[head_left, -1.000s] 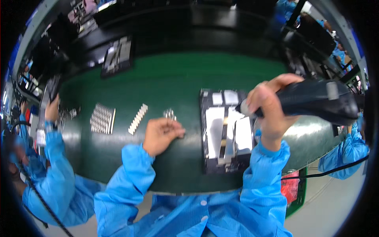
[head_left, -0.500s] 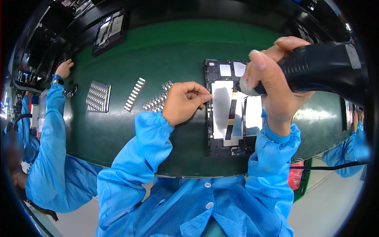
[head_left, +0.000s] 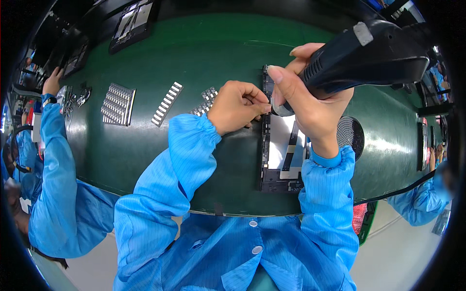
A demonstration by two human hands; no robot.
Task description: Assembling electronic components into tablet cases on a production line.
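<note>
My right hand (head_left: 318,109) is wrapped round a black handheld power tool (head_left: 366,60) with a ribbed grip. The tool slants down to the left, and its tip is close to my left fingertips. My left hand (head_left: 235,107) is closed in a pinch at the upper left edge of an open tablet-like device (head_left: 273,180). Whatever lies between its thumb and forefinger is too small to make out. The device has a black frame, silvery panels and a dark ribbon strip. My right hand and forearm cover much of its right side.
Left on the green table (head_left: 194,174) lie a stack of chip strips (head_left: 116,104), a single strip (head_left: 166,104) and more small strips (head_left: 206,99). A second device (head_left: 133,24) sits far left. Beside my right wrist is a round, dotted dish (head_left: 358,138). A co-worker's arm (head_left: 56,131) reaches in at left.
The tool has swung to a steeper slant, and my right hand has moved left, bringing its tip close to my left fingers. My left hand stays pinched at the device's edge. The round dish now shows.
</note>
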